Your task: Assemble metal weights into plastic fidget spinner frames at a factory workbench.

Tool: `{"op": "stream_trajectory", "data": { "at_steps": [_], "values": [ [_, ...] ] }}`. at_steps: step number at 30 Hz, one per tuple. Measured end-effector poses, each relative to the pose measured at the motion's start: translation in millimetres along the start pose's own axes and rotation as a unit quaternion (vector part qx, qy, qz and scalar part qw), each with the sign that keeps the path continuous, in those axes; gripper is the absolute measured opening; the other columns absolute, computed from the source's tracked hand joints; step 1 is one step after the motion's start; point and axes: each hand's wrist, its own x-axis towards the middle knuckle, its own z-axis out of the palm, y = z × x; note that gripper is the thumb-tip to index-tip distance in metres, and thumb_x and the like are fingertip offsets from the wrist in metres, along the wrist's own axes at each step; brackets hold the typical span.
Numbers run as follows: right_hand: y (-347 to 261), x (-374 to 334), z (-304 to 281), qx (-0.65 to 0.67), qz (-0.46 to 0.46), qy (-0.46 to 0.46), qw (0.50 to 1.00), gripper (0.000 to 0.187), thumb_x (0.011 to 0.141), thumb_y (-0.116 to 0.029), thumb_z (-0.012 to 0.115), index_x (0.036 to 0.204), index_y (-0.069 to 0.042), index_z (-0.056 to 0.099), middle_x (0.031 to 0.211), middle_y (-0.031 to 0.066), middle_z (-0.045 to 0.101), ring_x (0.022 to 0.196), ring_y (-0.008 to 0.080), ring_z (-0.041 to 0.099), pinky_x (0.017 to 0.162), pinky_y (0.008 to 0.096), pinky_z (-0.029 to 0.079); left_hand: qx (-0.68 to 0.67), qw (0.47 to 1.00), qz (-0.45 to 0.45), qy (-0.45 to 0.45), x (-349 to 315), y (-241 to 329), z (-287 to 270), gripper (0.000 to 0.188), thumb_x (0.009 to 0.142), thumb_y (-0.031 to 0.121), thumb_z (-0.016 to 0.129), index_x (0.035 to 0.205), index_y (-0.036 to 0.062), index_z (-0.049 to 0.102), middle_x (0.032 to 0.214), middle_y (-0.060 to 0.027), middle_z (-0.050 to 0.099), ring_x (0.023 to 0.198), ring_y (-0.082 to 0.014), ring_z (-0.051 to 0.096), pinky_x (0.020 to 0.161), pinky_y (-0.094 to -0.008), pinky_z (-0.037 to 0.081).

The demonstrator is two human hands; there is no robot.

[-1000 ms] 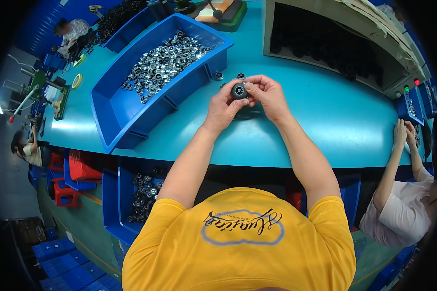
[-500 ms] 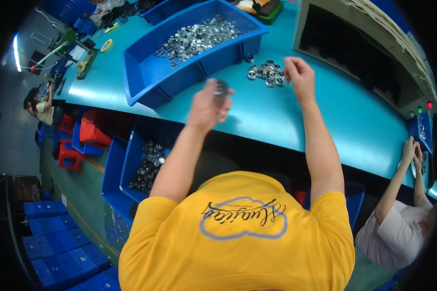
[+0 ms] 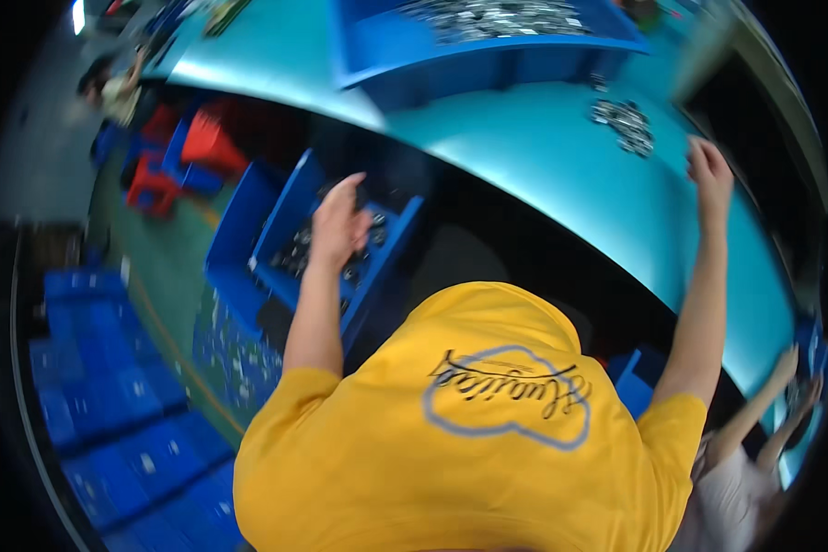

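Observation:
My left hand [image 3: 339, 225] is over a blue bin [image 3: 391, 248] that stands below the bench edge. Its thumb and fingers stand somewhat apart and are smeared by motion. Dark round metal parts [image 3: 294, 253] lie in that bin, so whether a part is still in the hand cannot be made out. My right hand [image 3: 711, 170] is above the teal bench [image 3: 543, 166], its fingers curled together; anything in them is hidden. Beyond and left of it lies a small cluster of shiny round metal parts [image 3: 624, 126].
A large blue tub [image 3: 488, 69] of silvery parts stands on the bench. A boxy machine with a dark opening [image 3: 754, 120] is at the right. Red stools [image 3: 154, 184] and blue crates [image 3: 110, 386] are at the left. A co-worker's arms [image 3: 754, 405] show at lower right.
My left hand, which held a dark round part above the bench, has moved left and down over the bin. The view has turned left, and my right hand stays raised over the bench.

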Motion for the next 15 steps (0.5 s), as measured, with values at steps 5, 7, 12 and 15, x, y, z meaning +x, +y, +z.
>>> {"op": "stream_trajectory", "data": {
  "at_steps": [5, 7, 12, 15],
  "values": [
    [19, -13, 25, 0.041, 0.044, 0.041, 0.997, 0.026, 0.099, -0.028, 0.073, 0.108, -0.004, 0.074, 0.084, -0.0005, 0.065, 0.068, 0.0050, 0.054, 0.059, 0.0206, 0.045, -0.081, 0.991, 0.003, -0.111, -12, 22, 32, 0.049, 0.102, 0.019, 0.064, 0.147, 0.0089, 0.048, 0.072, -0.0052, 0.058, 0.052, -0.0089, 0.052, 0.045, -0.0240, 0.046],
    [18, -17, 28, 0.037, 0.047, 0.055, 0.997, 0.026, 0.099, -0.029, 0.073, 0.107, -0.004, 0.074, 0.084, -0.0011, 0.065, 0.067, 0.0046, 0.054, 0.058, 0.0204, 0.045, -0.054, 0.991, 0.015, -0.123, -14, 26, 37, 0.052, 0.098, 0.009, 0.068, 0.146, 0.0072, 0.049, 0.073, -0.0053, 0.060, 0.055, -0.0093, 0.057, 0.047, -0.0247, 0.050],
    [25, -15, 29, 0.014, 0.049, 0.061, 0.997, 0.027, 0.099, -0.030, 0.073, 0.108, -0.005, 0.075, 0.084, -0.0023, 0.065, 0.067, 0.0039, 0.053, 0.058, 0.0198, 0.044, 0.025, 0.992, 0.013, -0.124, -2, 27, 45, 0.053, 0.093, 0.003, 0.072, 0.142, 0.0047, 0.052, 0.076, -0.0056, 0.064, 0.058, -0.0095, 0.061, 0.049, -0.0250, 0.053],
    [29, -15, 28, 0.003, 0.047, 0.052, 0.998, 0.026, 0.098, -0.030, 0.073, 0.109, -0.006, 0.075, 0.083, -0.0027, 0.065, 0.067, 0.0040, 0.053, 0.058, 0.0197, 0.044, 0.043, 0.991, -0.001, -0.128, 2, 20, 48, 0.052, 0.095, 0.005, 0.071, 0.142, 0.0027, 0.051, 0.076, -0.0070, 0.065, 0.058, -0.0102, 0.062, 0.051, -0.0232, 0.053]
  ]
}}
